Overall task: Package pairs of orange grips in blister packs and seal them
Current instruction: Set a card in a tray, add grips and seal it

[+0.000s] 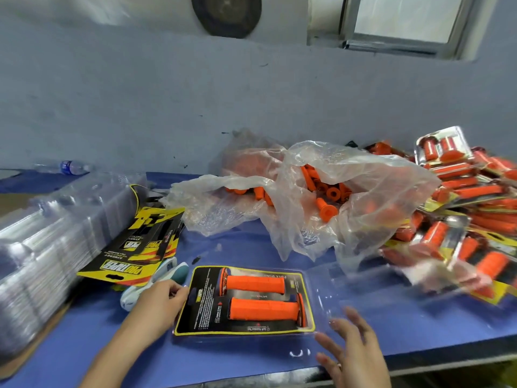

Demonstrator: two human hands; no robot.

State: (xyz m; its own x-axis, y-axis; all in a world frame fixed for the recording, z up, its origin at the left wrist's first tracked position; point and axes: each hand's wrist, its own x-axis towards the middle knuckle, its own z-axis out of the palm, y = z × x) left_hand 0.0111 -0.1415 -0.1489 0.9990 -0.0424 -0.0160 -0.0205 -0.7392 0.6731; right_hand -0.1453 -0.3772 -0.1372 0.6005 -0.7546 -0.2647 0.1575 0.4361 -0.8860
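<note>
Crosswise, orange grips (255,284), flanges opposed.

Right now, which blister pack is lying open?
The blister pack nearest you, holding two orange grips: its clear lid lies unfolded rightward. The piled packs at right look closed.

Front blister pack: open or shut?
Open: the blister pack has its clear lid lying flat beside the two orange grips, not folded over them.

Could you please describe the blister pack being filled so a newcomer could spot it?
On the blue table, find the near edge between the left hand and right hand. The blister pack lies there, two orange grips on a black card; unlike the packs heaped at far right, its clear cover lies open.
</note>
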